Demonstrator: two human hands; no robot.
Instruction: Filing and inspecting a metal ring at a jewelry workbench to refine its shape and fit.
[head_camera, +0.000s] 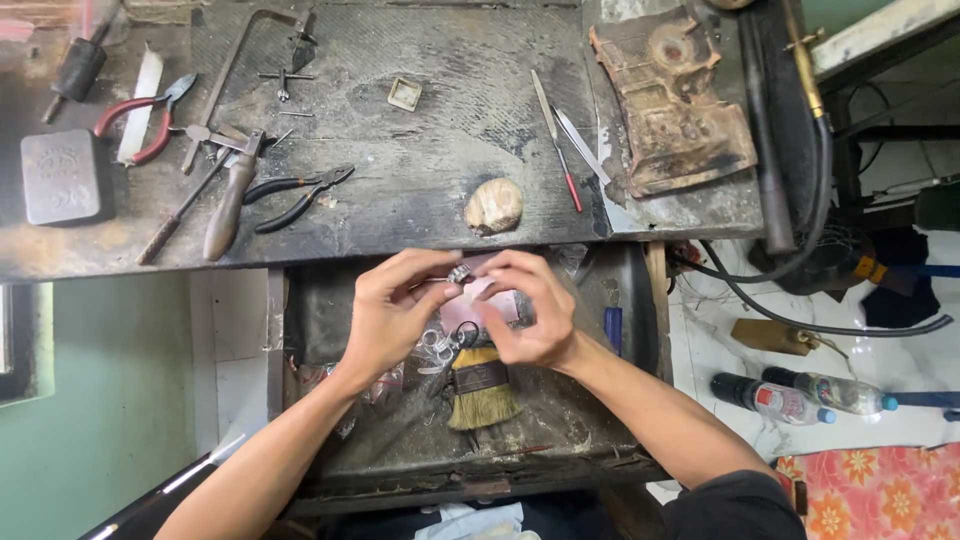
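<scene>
Hands meet over the open drawer (620, 300): left hand (395, 310) and right hand (530, 305) together pinch a small metal ring (459, 272) at the fingertips. Risk: a loosened grip drops the ring among the brush (482, 390) and clutter below.

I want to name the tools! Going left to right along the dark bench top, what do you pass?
Metal block → red pliers → black pliers → small square box → pale stone → red-tipped file → rusty plate.

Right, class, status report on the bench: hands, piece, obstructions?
Left hand and right hand pinch a small silver ring together. Above open drawer. Brush lies beneath. Nothing blocking.
</scene>
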